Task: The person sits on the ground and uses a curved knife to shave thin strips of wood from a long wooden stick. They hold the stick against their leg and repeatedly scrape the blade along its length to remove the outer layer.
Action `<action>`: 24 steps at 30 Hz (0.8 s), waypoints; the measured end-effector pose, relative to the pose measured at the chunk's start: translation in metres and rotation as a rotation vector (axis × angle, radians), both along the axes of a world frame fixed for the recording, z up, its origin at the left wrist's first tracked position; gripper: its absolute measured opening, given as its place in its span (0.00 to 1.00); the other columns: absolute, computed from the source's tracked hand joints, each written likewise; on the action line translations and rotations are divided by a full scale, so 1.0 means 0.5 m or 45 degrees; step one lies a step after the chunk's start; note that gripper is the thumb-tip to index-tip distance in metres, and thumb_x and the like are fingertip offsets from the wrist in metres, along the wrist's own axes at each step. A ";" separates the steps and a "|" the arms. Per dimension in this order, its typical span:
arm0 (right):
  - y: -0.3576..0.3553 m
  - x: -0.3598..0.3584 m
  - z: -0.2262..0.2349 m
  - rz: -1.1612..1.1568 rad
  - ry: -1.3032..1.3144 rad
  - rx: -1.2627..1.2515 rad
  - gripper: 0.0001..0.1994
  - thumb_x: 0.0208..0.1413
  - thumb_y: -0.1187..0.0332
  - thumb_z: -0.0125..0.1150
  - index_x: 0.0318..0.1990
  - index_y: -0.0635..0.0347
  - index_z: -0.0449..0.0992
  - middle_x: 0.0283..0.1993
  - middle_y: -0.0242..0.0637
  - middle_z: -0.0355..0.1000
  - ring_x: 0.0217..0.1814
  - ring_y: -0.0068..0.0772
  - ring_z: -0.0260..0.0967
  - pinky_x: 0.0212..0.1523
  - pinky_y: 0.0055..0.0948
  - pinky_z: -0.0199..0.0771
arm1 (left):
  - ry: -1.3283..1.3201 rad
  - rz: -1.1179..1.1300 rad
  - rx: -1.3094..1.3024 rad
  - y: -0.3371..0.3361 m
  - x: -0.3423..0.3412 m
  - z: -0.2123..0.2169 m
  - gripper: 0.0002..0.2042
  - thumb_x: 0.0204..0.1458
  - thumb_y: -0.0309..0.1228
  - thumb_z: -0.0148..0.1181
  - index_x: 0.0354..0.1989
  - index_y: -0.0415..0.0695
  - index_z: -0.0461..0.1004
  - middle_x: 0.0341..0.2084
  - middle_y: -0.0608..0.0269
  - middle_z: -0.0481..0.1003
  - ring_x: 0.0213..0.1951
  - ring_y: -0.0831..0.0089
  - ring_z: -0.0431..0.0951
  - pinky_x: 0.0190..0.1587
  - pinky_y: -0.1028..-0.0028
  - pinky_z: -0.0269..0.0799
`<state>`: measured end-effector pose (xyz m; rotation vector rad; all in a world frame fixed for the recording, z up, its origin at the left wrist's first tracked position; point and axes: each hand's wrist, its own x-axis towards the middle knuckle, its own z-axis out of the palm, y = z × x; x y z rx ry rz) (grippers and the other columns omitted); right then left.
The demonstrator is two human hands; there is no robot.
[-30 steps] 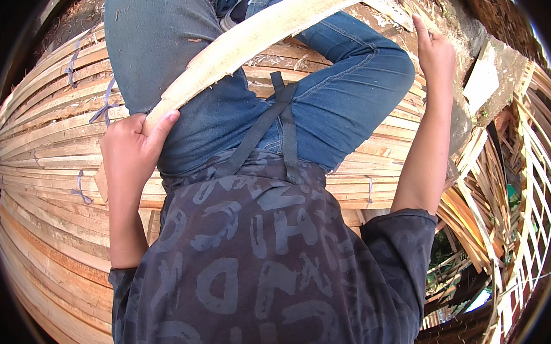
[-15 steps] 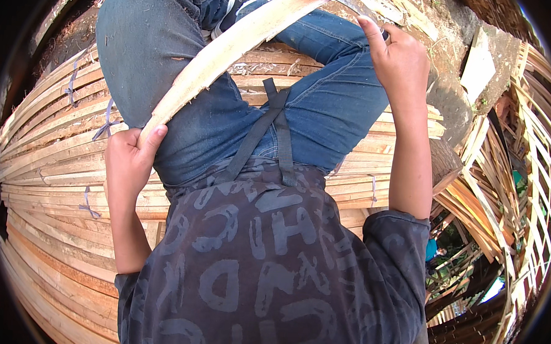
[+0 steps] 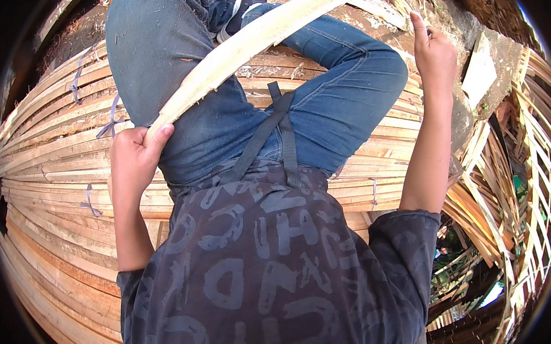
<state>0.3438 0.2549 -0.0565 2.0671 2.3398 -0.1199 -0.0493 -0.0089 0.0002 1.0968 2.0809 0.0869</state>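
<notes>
Many sawn wooden strips (image 3: 55, 143) tied in bundles, my left fingers (image 3: 160, 137) gripping a pale, curved, frayed-edged board (image 3: 232, 60) by its near end, slanting over my denim legs (image 3: 155, 50), my right fingers (image 3: 419, 32) curled round a dark, mostly hidden handle (image 3: 429, 32), a slatted wooden lattice (image 3: 542, 183) beyond.

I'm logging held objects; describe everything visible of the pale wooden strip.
The pale wooden strip looks like bare wood, splintery along its lower edge. The left hand grips its narrower near end, thumb on top. It slants up and rightward over the jeans, its far end out of frame. Contact with them is unclear.
</notes>
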 end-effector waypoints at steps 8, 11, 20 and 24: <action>-0.113 -0.127 0.043 0.232 0.133 -0.046 0.32 0.51 0.35 0.49 0.23 0.59 0.78 0.17 0.45 0.71 0.23 0.48 0.73 0.23 0.40 0.72 | -0.024 0.011 0.012 0.001 -0.004 -0.006 0.29 0.48 0.47 0.62 0.09 0.35 0.62 0.04 0.59 0.55 0.12 0.75 0.54 0.16 0.68 0.51; -0.120 -0.122 0.041 0.349 0.139 -0.020 0.32 0.51 0.35 0.49 0.24 0.59 0.78 0.17 0.45 0.71 0.22 0.47 0.73 0.22 0.39 0.72 | -0.007 -0.025 0.025 -0.001 -0.007 -0.006 0.28 0.48 0.46 0.62 0.09 0.34 0.63 0.05 0.58 0.55 0.12 0.74 0.54 0.16 0.68 0.52; -0.013 0.043 -0.001 0.064 0.024 0.120 0.32 0.53 0.37 0.49 0.29 0.62 0.79 0.18 0.47 0.72 0.22 0.49 0.73 0.24 0.38 0.72 | -0.016 -0.003 0.037 0.005 0.000 -0.001 0.27 0.47 0.45 0.63 0.10 0.33 0.65 0.05 0.57 0.56 0.12 0.73 0.55 0.16 0.68 0.53; -0.072 -0.025 0.042 0.076 0.137 0.028 0.30 0.55 0.41 0.50 0.22 0.64 0.76 0.16 0.45 0.71 0.21 0.49 0.72 0.22 0.39 0.71 | -0.011 -0.015 0.014 0.001 -0.009 -0.006 0.27 0.47 0.46 0.62 0.10 0.33 0.64 0.05 0.56 0.57 0.11 0.73 0.56 0.16 0.67 0.53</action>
